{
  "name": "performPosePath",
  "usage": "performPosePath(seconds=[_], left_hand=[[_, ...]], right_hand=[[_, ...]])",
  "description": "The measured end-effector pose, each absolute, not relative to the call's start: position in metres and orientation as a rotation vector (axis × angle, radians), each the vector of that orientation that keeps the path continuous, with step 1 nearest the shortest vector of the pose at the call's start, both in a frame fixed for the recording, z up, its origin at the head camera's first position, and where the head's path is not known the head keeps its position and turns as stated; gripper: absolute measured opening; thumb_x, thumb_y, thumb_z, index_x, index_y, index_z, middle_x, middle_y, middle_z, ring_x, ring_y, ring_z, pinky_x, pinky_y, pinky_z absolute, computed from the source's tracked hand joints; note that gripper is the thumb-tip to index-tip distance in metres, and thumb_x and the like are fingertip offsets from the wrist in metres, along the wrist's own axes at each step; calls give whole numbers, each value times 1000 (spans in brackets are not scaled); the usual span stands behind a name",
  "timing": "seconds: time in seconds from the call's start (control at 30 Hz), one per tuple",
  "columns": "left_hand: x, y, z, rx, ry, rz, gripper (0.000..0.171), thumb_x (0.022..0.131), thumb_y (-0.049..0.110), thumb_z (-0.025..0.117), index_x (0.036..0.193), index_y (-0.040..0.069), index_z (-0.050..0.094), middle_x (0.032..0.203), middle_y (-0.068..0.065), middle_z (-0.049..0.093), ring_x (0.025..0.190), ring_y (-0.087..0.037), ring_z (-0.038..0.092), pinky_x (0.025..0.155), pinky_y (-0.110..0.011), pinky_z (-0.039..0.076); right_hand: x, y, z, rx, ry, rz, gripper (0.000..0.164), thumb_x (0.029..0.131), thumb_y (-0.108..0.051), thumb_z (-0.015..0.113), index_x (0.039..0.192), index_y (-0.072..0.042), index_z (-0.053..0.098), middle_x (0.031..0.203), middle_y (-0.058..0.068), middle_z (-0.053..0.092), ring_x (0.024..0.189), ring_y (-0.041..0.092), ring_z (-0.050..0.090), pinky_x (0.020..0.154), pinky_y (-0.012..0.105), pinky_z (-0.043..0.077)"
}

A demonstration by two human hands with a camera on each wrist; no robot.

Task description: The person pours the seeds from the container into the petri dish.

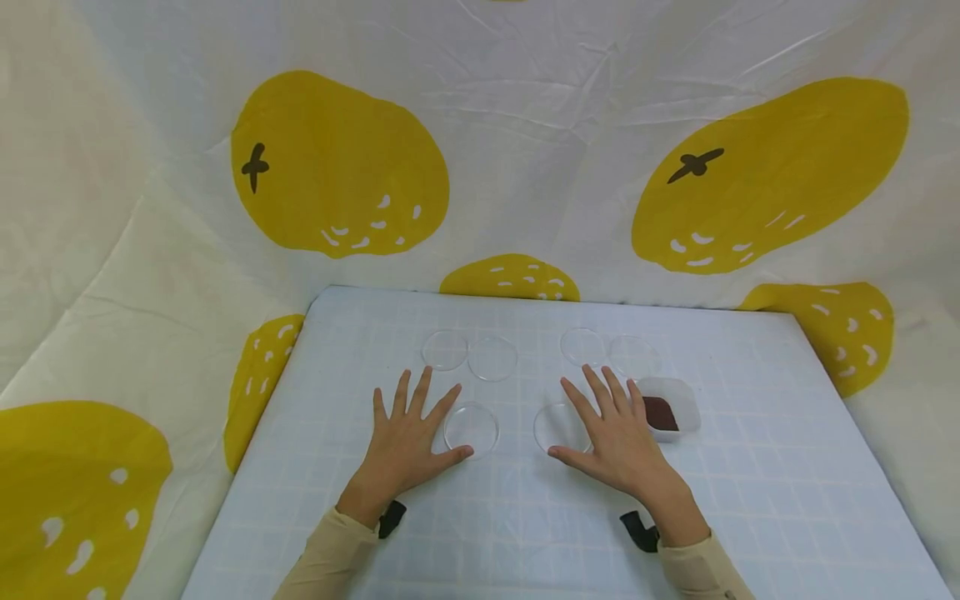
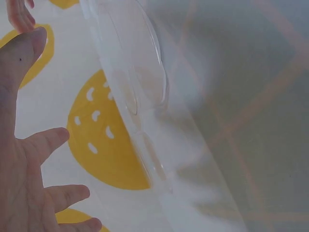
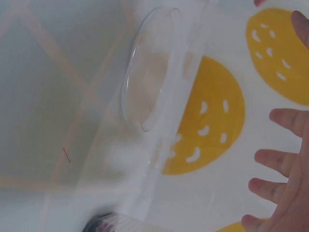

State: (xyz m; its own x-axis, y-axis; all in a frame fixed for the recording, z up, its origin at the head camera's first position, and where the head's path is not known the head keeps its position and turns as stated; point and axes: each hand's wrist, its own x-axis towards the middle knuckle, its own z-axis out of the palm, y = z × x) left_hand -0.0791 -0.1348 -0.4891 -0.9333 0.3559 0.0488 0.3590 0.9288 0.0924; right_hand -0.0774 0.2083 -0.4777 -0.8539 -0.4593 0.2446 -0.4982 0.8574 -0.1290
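My left hand (image 1: 407, 442) is held over the table with its fingers spread and nothing in it. Beside its thumb lies a clear round dish (image 1: 471, 429), perhaps a petri dish. The right hand (image 1: 621, 440), also spread and holding nothing, hovers near a matching dish (image 1: 561, 428), its thumb overlapping the rim in the head view. In the right wrist view that clear dish (image 3: 129, 87) shows its raised rim. Two dishes (image 1: 445, 350) (image 1: 492, 358) lie side by side behind the left hand, and another pair (image 1: 582, 347) (image 1: 633, 357) behind the right.
A translucent square tub (image 1: 686, 404) with dark brown material (image 1: 660, 413) stands just right of the right hand. Pale checked cloth covers the table (image 1: 757, 467). A white curtain with yellow fruit prints (image 1: 337, 167) hangs at the back and sides. Black straps circle both wrists.
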Motion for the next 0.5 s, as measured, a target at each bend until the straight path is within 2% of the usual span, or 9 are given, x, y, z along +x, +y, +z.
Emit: performPosePath(seconds=[0.3,0.5], left_hand=[[-80,-139,-488,-558,-3019,-222,89,85,82,45,157,33,33,165,-16,16,148,-44,12,107,-75,15],[-84,-144,-489,-597,-2980,-390,80,92,72,49,156,26,36,162,-19,23,145,-46,22,104,-67,34]], right_hand=[[-78,210,-474,708,-2827,314,98,82,-75,61,156,-18,34,158,21,28,146,44,19,111,68,14],[-79,220,-470,666,-2844,289,98,81,-75,63,156,-18,34,158,20,27,145,44,18,111,68,14]])
